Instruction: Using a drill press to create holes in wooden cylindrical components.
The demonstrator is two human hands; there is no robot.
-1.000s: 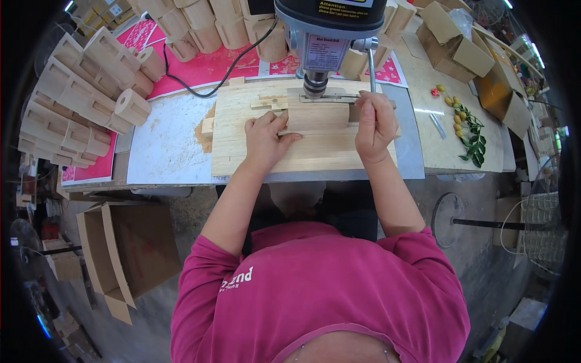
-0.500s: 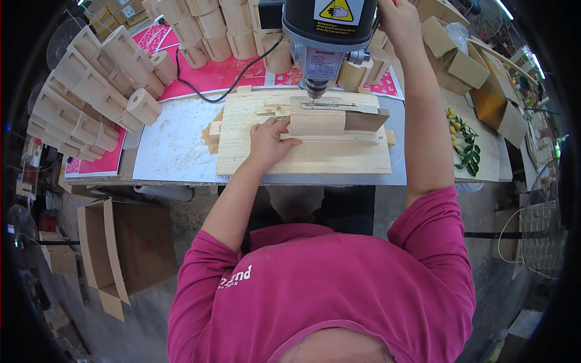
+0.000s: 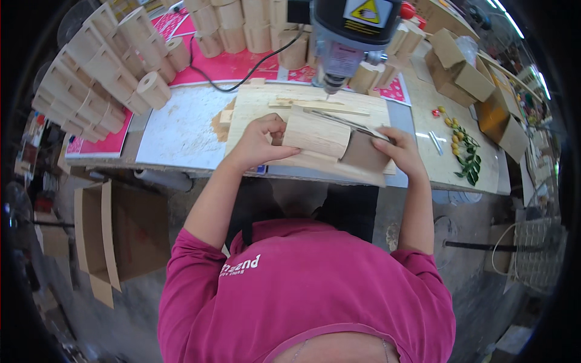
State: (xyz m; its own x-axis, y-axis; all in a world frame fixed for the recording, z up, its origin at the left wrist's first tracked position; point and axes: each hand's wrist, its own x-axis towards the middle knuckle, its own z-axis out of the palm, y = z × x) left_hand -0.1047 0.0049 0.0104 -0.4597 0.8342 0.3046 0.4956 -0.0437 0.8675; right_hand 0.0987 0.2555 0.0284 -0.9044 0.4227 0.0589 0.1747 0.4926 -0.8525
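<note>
My left hand is closed on the left end of a pale hollow wooden cylinder, thumb along its near side. A dark brown block sticks out of the cylinder's right end. My right hand pinches the block's far right corner, by the end of a slotted metal strip lying along the cylinder's top. Both pieces are tilted over a pale wooden board. Behind them is a bench drill, its bit apart from the cylinder.
Stacked wooden cylinders stand at the left and back on pink sheets. A black cable curves behind the board. Yellow fruit with leaves lies to the right, near open cardboard boxes. Another box sits below the table.
My right hand has left the drill's handle and come down to the brown block. The cylinder, block and strip have moved nearer me and tilted, away from the bit.
</note>
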